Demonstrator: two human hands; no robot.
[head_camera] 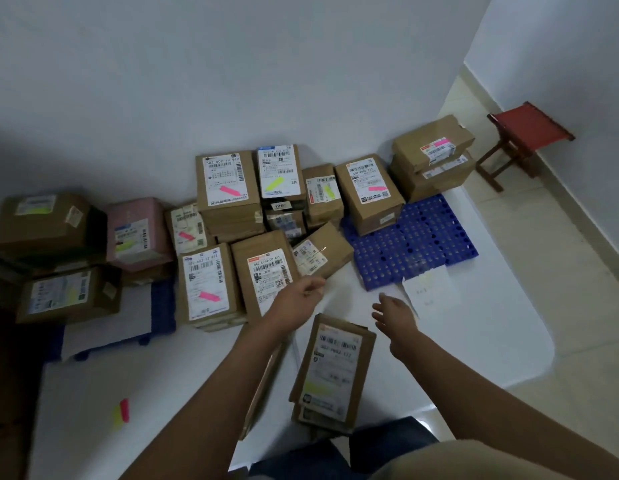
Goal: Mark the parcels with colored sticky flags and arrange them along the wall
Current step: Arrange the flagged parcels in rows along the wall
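1. Head view: left hand (303, 289) fingers loosely curled, holding nothing, near the small box (322, 254); right hand (393, 315) fingers spread, empty.
2. Flagged parcels (228, 181) stacked along wall.
3. Advice: grip near parcel (336, 368) by both sides, set it flush in row.

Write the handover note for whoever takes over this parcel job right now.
Left hand: fingers loosely curled, apparently holding nothing, above the unflagged parcel in the front row.
Right hand: open, hovering beside the paper sheet.
Done: most parcels sit against the wall with pink or yellow flags, such as the pink-flagged parcel.
Left: the yellow-flagged parcel nearest you lies away from the wall; place it. The small tilted parcel shows no flag.
Spare sticky flags lie on the floor at left.
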